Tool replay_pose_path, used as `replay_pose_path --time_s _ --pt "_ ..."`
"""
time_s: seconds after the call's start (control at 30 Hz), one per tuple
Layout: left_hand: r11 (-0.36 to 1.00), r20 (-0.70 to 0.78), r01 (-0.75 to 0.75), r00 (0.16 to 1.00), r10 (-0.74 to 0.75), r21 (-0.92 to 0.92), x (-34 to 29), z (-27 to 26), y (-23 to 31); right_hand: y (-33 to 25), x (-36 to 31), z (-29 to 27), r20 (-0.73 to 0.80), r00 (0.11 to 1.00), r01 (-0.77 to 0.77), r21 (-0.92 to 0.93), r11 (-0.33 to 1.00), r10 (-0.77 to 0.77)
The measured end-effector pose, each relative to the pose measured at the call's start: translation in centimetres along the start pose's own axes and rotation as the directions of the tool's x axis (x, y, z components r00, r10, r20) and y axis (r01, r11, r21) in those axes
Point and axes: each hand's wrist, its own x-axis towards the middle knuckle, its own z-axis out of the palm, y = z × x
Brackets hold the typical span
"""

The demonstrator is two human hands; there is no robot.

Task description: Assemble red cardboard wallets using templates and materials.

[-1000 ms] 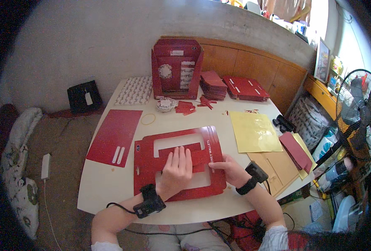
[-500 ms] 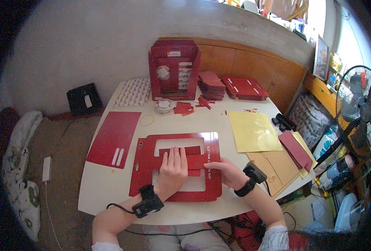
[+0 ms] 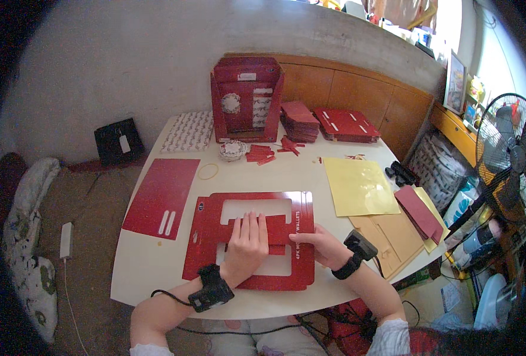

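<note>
A red cardboard packaging sheet [image 3: 301,264] with rectangular cut-out windows lies at the near middle of the table. My left hand [image 3: 248,243] presses flat on its middle strip, fingers stretched out and close together. Under and beside that hand are red cardboard flaps [image 3: 278,223] that reach into the windows. My right hand [image 3: 322,246] pinches the sheet's right edge, thumb on top and the other fingers partly hidden beneath or behind it. Both wrists wear black strapped devices.
A plain red sheet [image 3: 162,196] lies left, a yellow sheet [image 3: 361,187] right, above tan card pieces [image 3: 387,243]. Behind stand a red display box [image 3: 248,127], red stacks [image 3: 300,121], a sticker roll [image 3: 233,150] and red strips [image 3: 260,154]. A fan [image 3: 512,148] stands at far right.
The packaging sheet has slid a little toward me and slightly turned. My left hand has moved slightly with it, while my right hand stays at its right edge.
</note>
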Motion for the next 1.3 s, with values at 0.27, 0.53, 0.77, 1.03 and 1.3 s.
replay_pose_path --time_s 0.27,0.53,0.77,1.03,1.3 --pt "1.000 -0.021 -0.012 1.000 0.012 -0.005 -0.2 0.1 -0.2 0.1 0.1 0.0 0.015 1.000 -0.016 0.013 1.000 0.016" --pt "0.987 0.011 0.077 0.997 -0.079 0.138 0.2 -0.6 -1.6 0.2 0.0 -0.2 -0.030 1.000 0.001 0.027 1.000 0.000" --pt "0.989 0.046 0.036 0.998 -0.043 0.145 -0.1 0.0 -1.7 0.1 0.1 -0.7 0.004 0.999 -0.052 -0.001 0.999 0.052" --pt "0.992 0.030 0.061 0.997 -0.065 0.114 0.4 -0.9 -2.3 0.1 0.2 -0.9 -0.060 0.998 -0.029 0.020 0.999 0.030" --pt "0.985 0.028 0.020 0.999 -0.026 0.168 0.1 -0.1 -3.5 -0.8 -0.6 -0.2 -0.077 0.997 0.007 0.064 0.998 -0.002"
